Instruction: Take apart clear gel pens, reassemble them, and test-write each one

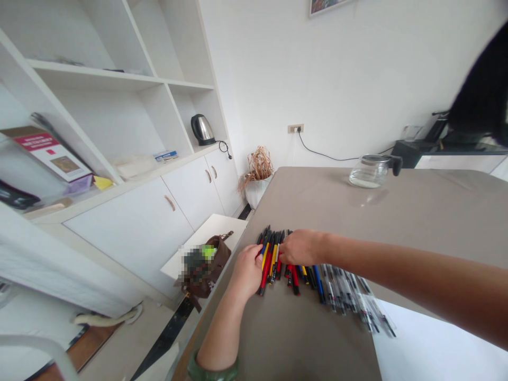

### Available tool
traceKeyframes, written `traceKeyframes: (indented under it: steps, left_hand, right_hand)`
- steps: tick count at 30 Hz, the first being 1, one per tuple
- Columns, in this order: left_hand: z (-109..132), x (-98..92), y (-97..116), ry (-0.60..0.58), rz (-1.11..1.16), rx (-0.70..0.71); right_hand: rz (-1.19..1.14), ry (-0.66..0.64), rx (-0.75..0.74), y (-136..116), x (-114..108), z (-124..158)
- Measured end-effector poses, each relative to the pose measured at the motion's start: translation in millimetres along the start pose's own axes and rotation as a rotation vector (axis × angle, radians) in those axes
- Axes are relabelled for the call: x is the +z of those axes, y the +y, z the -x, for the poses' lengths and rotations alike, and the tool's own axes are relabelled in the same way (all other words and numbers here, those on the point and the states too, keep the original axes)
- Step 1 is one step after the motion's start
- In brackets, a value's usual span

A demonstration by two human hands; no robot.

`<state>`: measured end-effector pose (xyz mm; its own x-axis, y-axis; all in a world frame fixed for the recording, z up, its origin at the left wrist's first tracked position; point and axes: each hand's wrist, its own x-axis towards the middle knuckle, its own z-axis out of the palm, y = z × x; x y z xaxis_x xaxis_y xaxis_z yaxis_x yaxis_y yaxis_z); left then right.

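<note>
A row of coloured pens (266,267), red, yellow, blue and black, lies side by side near the left edge of the table. My left hand (248,271) is closed at the row's left end, its thumb and fingers against a blue pen there. Over the middle of the row, my right hand (300,247) has its fingers curled down on the pens; what they pinch is mostly hidden by the hand. Clear-barrelled pens (345,291) spread out to the right, partly under my right forearm.
A glass teapot (370,172) stands at the back of the brown table (313,198). A white sheet (413,346) lies at the near right. Left of the table are a brown bag (216,259) on a white stool and a shelf unit holding a kettle (203,129).
</note>
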<state>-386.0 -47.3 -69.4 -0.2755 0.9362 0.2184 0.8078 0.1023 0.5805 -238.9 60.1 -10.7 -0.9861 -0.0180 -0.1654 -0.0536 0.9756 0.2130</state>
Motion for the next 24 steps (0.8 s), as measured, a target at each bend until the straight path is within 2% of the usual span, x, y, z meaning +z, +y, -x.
traceKeyframes:
  steps: [6, 15, 24]
  left_hand:
    - [0, 1.5, -1, 0.006, 0.003, 0.011]
    - [-1, 2.1, -1, 0.009, 0.012, 0.018]
    - [-1, 1.2, -2, 0.021, 0.048, 0.009]
  right_hand:
    - [0.165, -0.013, -0.089, -6, -4, -3]
    - [0.163, 0.017, -0.123, -4, 7, -4]
    - [0.138, 0.029, -0.094, -2, 6, -3]
